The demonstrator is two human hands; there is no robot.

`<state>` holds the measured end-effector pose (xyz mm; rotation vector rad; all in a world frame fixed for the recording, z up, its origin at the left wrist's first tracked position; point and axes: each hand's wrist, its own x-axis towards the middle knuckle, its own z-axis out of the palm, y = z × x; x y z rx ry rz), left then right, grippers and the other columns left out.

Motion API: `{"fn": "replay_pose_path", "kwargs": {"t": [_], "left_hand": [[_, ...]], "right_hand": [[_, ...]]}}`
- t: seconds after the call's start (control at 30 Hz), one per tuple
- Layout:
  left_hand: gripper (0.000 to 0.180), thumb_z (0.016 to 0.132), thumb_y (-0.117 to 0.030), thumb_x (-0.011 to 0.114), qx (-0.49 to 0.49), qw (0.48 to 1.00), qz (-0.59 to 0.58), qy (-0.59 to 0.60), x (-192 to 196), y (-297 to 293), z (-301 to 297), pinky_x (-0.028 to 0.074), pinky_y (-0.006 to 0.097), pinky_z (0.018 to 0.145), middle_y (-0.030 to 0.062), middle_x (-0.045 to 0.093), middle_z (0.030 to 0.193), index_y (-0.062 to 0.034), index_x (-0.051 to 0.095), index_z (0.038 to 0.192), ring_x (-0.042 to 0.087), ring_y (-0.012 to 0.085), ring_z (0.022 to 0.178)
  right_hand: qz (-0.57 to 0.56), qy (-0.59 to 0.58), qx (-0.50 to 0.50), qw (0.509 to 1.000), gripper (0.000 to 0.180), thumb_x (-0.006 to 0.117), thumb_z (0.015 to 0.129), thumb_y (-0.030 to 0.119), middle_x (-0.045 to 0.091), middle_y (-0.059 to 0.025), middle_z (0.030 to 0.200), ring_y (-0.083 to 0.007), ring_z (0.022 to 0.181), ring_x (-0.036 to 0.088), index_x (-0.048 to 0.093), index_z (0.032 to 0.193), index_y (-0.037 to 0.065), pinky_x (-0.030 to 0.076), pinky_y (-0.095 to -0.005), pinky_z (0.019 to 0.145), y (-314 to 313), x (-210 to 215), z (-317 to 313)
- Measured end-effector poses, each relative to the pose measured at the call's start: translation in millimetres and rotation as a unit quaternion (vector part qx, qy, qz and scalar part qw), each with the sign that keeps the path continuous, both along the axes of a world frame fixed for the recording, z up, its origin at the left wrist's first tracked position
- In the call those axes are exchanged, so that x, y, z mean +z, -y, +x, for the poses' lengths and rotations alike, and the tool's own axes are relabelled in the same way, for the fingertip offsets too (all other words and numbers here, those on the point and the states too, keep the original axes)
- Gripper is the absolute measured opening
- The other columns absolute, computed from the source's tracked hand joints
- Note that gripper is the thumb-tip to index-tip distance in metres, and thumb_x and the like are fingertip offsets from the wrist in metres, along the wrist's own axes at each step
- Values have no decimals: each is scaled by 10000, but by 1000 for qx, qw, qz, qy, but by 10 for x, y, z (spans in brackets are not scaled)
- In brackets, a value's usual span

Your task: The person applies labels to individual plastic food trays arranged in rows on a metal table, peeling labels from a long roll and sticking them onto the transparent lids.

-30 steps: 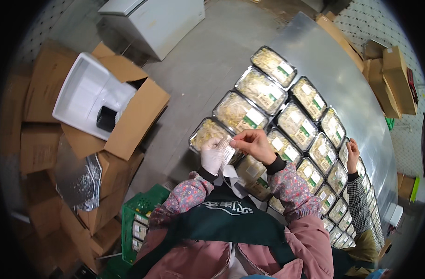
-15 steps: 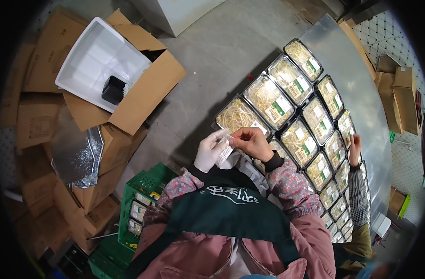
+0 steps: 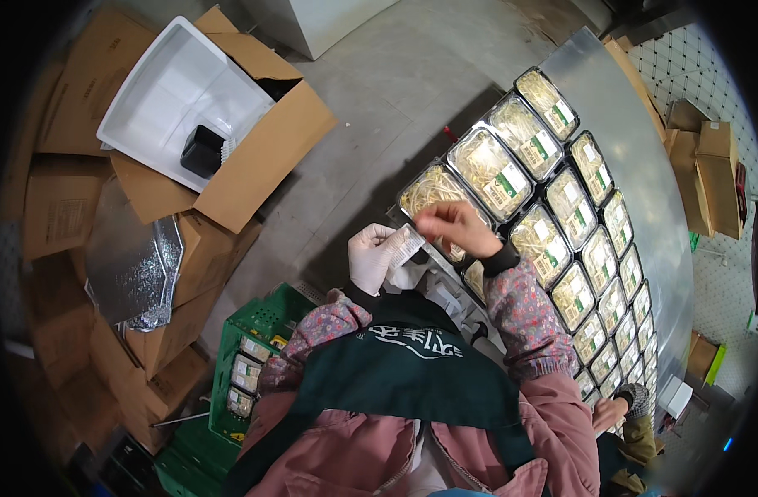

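Note:
My left hand [image 3: 372, 258], in a white glove, pinches a strip of white printed labels [image 3: 409, 245] between thumb and fingers. Bare and curled, my right hand [image 3: 460, 227] is raised just right of the strip, apart from it. Its fingertips are pressed together, and what they hold, if anything, is too small to make out. Below and beyond that hand is the nearest clear-lidded black tray of bean sprouts [image 3: 429, 189], partly covered by it. The tray of sprouts beside it [image 3: 488, 176] bears a green-and-white label on its lid.
Rows of similar packs cover the metal table [image 3: 644, 157]. A co-worker's hand [image 3: 609, 412] is over the packs at lower right. On the left, a white tub [image 3: 151, 99] holding black trays sits in a cardboard box [image 3: 267, 157]. A green crate [image 3: 230, 364] with packs stands at lower left.
My right hand has come away from the label strip and moved right, toward the nearest pack. My left hand keeps the strip. The co-worker's hand has shifted from mid-table to the lower right.

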<state>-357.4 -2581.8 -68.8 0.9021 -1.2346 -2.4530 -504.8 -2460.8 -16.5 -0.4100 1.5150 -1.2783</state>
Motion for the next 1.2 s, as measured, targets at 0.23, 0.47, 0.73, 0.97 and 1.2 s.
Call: {"fn": "replay_pose_path", "kwargs": {"t": [0.23,0.47,0.73,0.97,1.2], "left_hand": [[120,844,-102,638,-180,983,13,44,10,-14,114,491,201,592,45,645,776,10,601,867,607,84,661],[162,878,-129,594,-176,984,-7,-34,105,-83,-69,509,226,607,89,646,838,26,593,924,623,118,684],[140,841,-123,646,-72,997,-21,29,63,-215,-254,456,220,421,45,621,693,-4,600,783,572,80,533],[172,870,-161,618,-156,988,-16,0,123,-363,-392,440,183,544,2,625,768,-1,633,931,547,34,628],[201,890,-118,571,-185,981,-4,-50,213,-396,-494,481,220,721,31,637,898,30,591,1024,586,75,792]], "right_hand": [[47,-197,-162,966,107,657,806,90,598,10,624,-38,532,502,653,768,-10,384,-192,476,-183,-178,-318],[177,-545,23,819,355,725,699,330,587,-174,607,-320,563,584,582,710,5,463,-383,534,-80,-348,-469],[-5,-53,-57,997,170,699,798,181,623,-5,675,-42,533,524,653,857,28,399,-178,444,-376,18,-22],[28,-181,-228,956,107,674,798,138,619,-11,621,-55,497,512,679,787,31,387,-209,430,-461,-205,-702],[252,-564,-116,777,372,702,715,367,607,-182,644,-326,641,606,609,679,9,484,-403,596,-339,-476,-1254]]}}
